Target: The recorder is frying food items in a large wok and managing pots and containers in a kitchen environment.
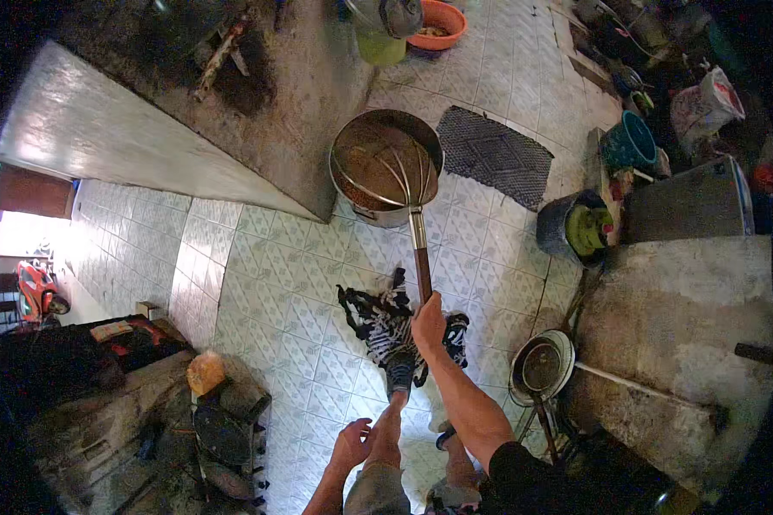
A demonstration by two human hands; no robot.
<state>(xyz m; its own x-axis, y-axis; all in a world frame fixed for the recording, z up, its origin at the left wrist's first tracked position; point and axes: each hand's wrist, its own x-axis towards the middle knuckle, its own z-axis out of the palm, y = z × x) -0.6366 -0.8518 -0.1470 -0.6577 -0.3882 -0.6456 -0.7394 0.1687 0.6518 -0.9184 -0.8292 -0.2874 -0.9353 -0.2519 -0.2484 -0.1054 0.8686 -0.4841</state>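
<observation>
My right hand (429, 322) is closed around the dark handle of a large wire scoop (420, 251). Its round head with curved metal wires lies over the mouth of a big metal pot (387, 215), and brown contents show beneath the wires. Whether the head touches those contents cannot be told. My left hand (353, 444) hangs beside my leg with its fingers partly curled and holds nothing. A black and white rag (386, 328) lies on the tiled floor under my foot.
A dark woven mat (496, 154) lies right of the pot. An orange basin (437, 26) is at the top, beside a greenish bucket (380, 48). On the right are a dark bucket (551, 225), pans (542, 367) and a concrete ledge (676, 309). A concrete counter (296, 129) stands left.
</observation>
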